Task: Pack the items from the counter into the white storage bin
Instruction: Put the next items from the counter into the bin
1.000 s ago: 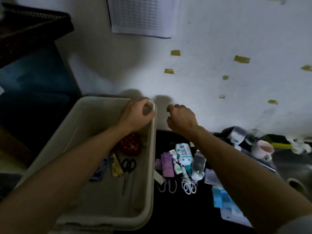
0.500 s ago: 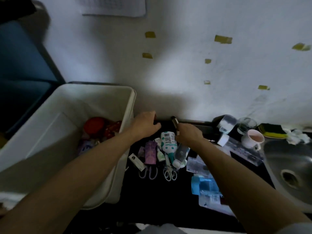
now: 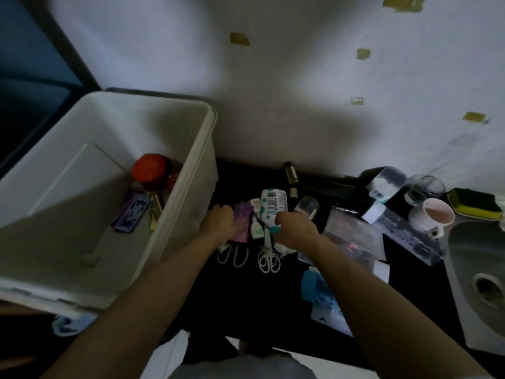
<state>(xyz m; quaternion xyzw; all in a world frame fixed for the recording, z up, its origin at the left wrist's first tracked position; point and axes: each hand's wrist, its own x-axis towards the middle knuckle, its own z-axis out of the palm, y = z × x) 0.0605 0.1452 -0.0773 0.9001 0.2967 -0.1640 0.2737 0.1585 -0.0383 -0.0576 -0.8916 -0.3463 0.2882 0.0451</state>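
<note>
The white storage bin (image 3: pixel 211 138) stands at the left and holds a red round lid (image 3: pixel 149 168), a blue card (image 3: pixel 130 215) and yellow pieces. On the black counter (image 3: pixel 246 296) beside it lie a purple packet (image 3: pixel 242 222), a white-and-green tube (image 3: pixel 272 206), a clear bottle (image 3: pixel 307 208), a small dark bottle (image 3: pixel 291 175) and white scissors (image 3: pixel 269 259). My left hand (image 3: pixel 218 224) curls its fingers on the purple packet's left edge. Over the middle of the clear bottle my right hand (image 3: pixel 296 229) is wrapped, hiding that part.
A steel sink (image 3: pixel 486 285) fills the right edge. Behind it stand a pink cup (image 3: pixel 435 218), a glass (image 3: pixel 424 187) and a green-yellow sponge (image 3: pixel 476 204). Clear plastic bags (image 3: pixel 354 236) and a blue packet (image 3: pixel 317 289) lie right of my right arm. A wall runs close behind.
Both hands left the bin's rim and moved down onto the items on the counter. The view swung right and down, so the bin now lies farther left.
</note>
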